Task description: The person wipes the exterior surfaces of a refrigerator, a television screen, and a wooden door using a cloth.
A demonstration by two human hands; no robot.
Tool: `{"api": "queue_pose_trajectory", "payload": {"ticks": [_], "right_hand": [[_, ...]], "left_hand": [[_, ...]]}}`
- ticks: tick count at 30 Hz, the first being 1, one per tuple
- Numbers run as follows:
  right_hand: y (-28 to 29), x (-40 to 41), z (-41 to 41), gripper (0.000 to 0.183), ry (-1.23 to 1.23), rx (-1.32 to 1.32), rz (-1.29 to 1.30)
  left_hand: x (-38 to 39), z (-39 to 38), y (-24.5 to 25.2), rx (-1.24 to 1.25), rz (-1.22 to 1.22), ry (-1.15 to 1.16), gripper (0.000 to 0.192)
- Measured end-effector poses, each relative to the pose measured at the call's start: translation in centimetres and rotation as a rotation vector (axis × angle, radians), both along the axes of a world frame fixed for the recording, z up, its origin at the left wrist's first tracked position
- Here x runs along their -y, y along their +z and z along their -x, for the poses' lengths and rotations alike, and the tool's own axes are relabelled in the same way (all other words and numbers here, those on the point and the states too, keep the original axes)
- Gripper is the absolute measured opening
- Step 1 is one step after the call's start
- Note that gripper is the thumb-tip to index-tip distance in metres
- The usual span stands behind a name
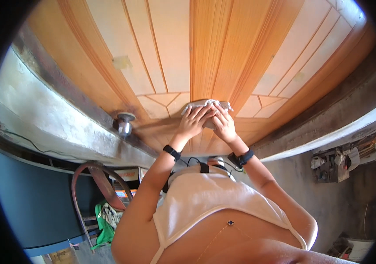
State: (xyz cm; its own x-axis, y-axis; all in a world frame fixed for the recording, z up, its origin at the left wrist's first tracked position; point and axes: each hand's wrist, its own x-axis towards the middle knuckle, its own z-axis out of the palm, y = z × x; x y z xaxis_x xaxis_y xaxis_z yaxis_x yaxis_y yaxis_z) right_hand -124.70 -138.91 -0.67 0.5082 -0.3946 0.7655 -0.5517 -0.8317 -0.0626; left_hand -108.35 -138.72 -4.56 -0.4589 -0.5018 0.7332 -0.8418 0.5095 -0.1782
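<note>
Both my hands meet on a pale, crumpled cloth (193,105) against a panelled wooden door (207,59). My left hand (193,120) lies on the cloth's left part with its fingers pointing up. On the right part, my right hand (221,122) grips the cloth, and the fingertips of both hands touch or overlap near the middle. Some of the cloth shows above the fingers and a little below, between the palms. To the left of my hands a round metal doorknob (125,124) sticks out from the door, with dark smudges around it.
A worn concrete wall (43,95) borders the door at left. Below it stand a rusty metal frame (76,184) with green fabric (104,227) and a dark blue panel (36,194). At right, a box of odds and ends (333,168) sits by the wall.
</note>
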Motion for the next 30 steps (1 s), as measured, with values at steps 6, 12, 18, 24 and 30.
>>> {"api": "queue_pose_trajectory", "payload": {"ticks": [6, 12, 18, 24, 30], "right_hand": [[3.4, -2.7, -0.2, 0.024, 0.06, 0.151, -0.078], [13.2, -4.7, -1.8, 0.024, 0.039, 0.273, 0.412], [11.6, -2.7, -2.0, 0.015, -0.034, 0.203, 0.242], [2.9, -1.2, 0.0, 0.013, -0.02, -0.014, 0.02], [-0.1, -1.8, -0.3, 0.015, -0.044, -0.021, -0.038]], "left_hand": [[-0.8, 0.5, 6.1, -0.337, -0.088, -0.343, 0.063], [-1.6, 1.0, 18.2, -0.472, 0.443, -0.303, 0.024], [-0.3, 0.9, 19.3, -0.269, 0.339, -0.275, 0.022], [-0.6, -0.9, 8.6, -0.074, -0.028, -0.07, 0.047], [-1.7, 0.3, 6.1, -0.126, -0.13, -0.064, 0.051]]}}
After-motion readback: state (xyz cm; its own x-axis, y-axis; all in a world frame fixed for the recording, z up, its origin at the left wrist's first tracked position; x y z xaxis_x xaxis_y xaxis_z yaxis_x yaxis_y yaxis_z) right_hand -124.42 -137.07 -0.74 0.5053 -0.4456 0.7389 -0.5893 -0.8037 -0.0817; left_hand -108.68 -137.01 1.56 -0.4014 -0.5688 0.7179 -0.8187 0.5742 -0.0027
